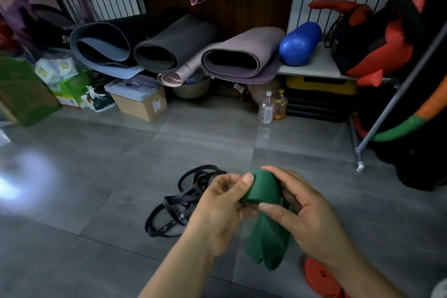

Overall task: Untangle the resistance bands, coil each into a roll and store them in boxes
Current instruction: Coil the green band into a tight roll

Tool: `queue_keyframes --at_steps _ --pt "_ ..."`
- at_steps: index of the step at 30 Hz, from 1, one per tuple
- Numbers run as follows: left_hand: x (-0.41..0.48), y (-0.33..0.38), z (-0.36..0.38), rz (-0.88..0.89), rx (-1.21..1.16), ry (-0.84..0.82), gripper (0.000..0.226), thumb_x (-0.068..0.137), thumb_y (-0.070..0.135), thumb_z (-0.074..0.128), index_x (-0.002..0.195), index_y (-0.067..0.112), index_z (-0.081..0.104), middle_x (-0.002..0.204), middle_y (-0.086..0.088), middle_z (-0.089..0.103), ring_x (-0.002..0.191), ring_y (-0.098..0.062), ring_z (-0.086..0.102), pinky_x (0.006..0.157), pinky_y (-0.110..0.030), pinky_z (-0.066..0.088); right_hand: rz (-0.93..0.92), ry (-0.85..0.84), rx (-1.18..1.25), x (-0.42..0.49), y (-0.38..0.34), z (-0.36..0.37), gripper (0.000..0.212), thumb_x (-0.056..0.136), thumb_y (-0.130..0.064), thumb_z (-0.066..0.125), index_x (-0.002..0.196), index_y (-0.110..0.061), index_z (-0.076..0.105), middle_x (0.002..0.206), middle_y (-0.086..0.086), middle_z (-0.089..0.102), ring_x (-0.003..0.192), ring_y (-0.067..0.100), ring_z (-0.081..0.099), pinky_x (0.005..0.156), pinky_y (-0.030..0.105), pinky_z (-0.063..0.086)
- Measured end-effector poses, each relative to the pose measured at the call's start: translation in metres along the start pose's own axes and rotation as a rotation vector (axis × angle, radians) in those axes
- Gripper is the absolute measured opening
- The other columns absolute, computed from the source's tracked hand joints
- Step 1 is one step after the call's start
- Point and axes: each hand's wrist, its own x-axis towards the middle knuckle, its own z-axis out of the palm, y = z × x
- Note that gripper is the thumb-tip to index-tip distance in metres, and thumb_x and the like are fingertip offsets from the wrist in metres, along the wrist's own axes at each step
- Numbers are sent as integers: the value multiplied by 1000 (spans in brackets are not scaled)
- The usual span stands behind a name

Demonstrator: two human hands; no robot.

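A grey tiled floor point(121, 152) fills the lower part of the view, with a cluttered wall of storage behind it. Along that wall, 3 loosely rolled exercise mats point(169, 48) in dark grey, grey and mauve lie side by side, and a blue foam roller point(300, 43) rests on a white shelf just right of them. Below the mats stands a brown cardboard box point(142, 104) with a clear plastic lidded container point(131, 88) on top.

In the foreground, the left hand point(217, 208) and the right hand point(307, 213) are close together, both clamped on a wide green rubber resistance band point(263, 191). Its upper end is curled into a short roll between the thumbs and fingers, while the loose remainder hangs down between the wrists. Just left of the hands, a tangled pile of thin black resistance bands point(179, 203) lies on the floor.
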Motion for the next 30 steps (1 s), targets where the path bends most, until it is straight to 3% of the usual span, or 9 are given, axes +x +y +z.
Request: queue_keyframes --at_steps 3,5,8,13,15,17,22,27,30 --pt "9 -10 2 343 569 226 7 84 15 63 82 17 56 89 -11 62 77 -21 59 74 -36 51 -25 -10 -292 2 4 -9 50 72 -60 54 119 -44 48 113 -28 46 108 -7 48 88 4 35" --pt "10 -11 6 419 680 204 9 86 15 60 78 18 63 79 -6 67 74 -17 62 69 -28 51 -33 -40 -391 5 6 -12 54 75 -56 49 126 -37 44 115 -28 41 109 -11 42 89 1 31" --pt "10 -9 13 300 571 88 11 79 21 68 88 15 68 82 -4 72 79 -16 67 73 -27 55 -81 -69 -517 9 9 -16 53 79 -48 45 129 -37 33 109 -32 34 111 -15 36 93 0 27" --pt "12 -14 21 156 383 65 12 78 4 68 90 3 67 89 -20 70 82 -27 68 71 -30 56 -20 -102 -447 12 16 -17 66 77 -35 66 128 -47 26 122 -30 19 119 -12 26 93 -2 24" --pt "13 -13 23 151 330 84 11 78 2 66 89 3 67 89 -23 69 81 -30 67 73 -37 55 -26 -110 -478 13 17 -20 69 74 -52 63 128 -57 20 125 -35 14 121 -12 18 93 1 22" --pt "15 -10 22 149 277 59 11 78 1 66 89 4 67 87 -21 70 79 -30 68 73 -38 56 -9 -76 -424 13 16 -21 68 69 -65 53 128 -62 21 122 -41 23 119 -13 26 93 0 25" --pt "16 -4 21 57 159 -4 7 79 6 63 83 3 68 81 -16 71 72 -26 67 64 -29 57 55 -11 -293 11 19 -22 66 55 -73 59 115 -54 39 118 -30 42 113 -10 43 89 1 32" --pt "19 -2 19 -161 -259 -95 41 66 9 64 105 4 55 93 -18 65 71 -22 68 58 -30 58 88 100 -7 8 17 -18 62 51 -68 69 107 -45 55 110 -19 55 107 0 53 89 9 40" --pt "18 0 13 -170 -289 -163 26 71 8 62 95 10 55 91 -15 66 74 -24 68 62 -31 59 5 135 -215 9 14 -20 47 63 -55 64 106 -38 56 102 -17 57 102 1 54 84 9 41"
